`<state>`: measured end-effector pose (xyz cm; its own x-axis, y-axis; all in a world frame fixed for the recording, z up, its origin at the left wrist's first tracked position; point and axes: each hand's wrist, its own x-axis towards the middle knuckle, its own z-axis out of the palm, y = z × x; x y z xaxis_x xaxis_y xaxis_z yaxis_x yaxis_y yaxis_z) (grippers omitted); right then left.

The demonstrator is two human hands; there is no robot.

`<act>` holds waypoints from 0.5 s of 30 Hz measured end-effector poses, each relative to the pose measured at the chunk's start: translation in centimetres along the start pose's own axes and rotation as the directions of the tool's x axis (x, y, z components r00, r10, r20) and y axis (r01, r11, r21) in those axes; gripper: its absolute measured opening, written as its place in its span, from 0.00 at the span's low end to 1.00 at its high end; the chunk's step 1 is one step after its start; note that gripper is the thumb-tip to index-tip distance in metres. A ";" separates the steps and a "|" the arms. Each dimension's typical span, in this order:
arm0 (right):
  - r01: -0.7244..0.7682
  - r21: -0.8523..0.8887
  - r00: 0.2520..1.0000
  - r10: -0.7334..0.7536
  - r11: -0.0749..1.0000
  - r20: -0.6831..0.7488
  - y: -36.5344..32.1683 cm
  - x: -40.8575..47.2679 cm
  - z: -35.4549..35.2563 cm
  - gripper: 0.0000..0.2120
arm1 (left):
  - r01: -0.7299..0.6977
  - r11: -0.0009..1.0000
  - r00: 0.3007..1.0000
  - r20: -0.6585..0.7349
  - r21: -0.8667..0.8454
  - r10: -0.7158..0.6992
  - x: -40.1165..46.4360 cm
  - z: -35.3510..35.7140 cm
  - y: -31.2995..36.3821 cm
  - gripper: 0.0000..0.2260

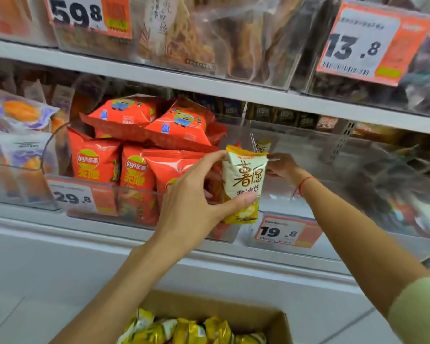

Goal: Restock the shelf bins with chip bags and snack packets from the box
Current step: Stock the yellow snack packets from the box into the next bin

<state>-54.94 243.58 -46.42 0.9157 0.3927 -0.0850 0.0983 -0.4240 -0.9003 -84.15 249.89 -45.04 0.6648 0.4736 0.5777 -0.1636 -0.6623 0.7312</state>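
Note:
My left hand grips a white and yellow snack packet upright in front of the divider between two clear shelf bins. My right hand reaches into the clear bin tagged 19.8, just below a second yellow packet standing at the bin's left wall. The held packet hides my right fingertips. At the bottom edge, an open cardboard box holds several yellow packets.
The bin to the left, tagged 29.8, is heaped with red chip bags. Purple and white packets fill the far-left bin. An upper shelf of clear bins overhangs. Dark packets lie at the right.

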 end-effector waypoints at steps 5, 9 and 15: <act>0.022 -0.056 1.000 -0.022 0.998 0.004 0.3 1.7 0.6 0.11 | 0.011 1.000 1.000 0.022 0.017 -0.012 0.2 -0.1 -0.1 0.30; 0.045 -0.153 0.998 -0.039 0.987 0.040 -0.9 -1.2 -0.5 0.23 | 0.064 0.995 0.997 0.035 -0.076 -0.062 -0.1 -0.5 0.3 0.27; 0.191 0.051 0.968 -0.197 0.980 0.156 -2.9 -10.0 -4.9 0.14 | 0.107 0.969 0.992 -0.045 -0.221 -0.120 -2.0 0.1 2.0 0.28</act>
<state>-62.48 236.92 -40.91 0.8063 0.5908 0.0287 0.2520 -0.2991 -0.9203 -85.73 247.55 -44.82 0.6463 0.5753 0.5014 -0.2486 -0.4625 0.8510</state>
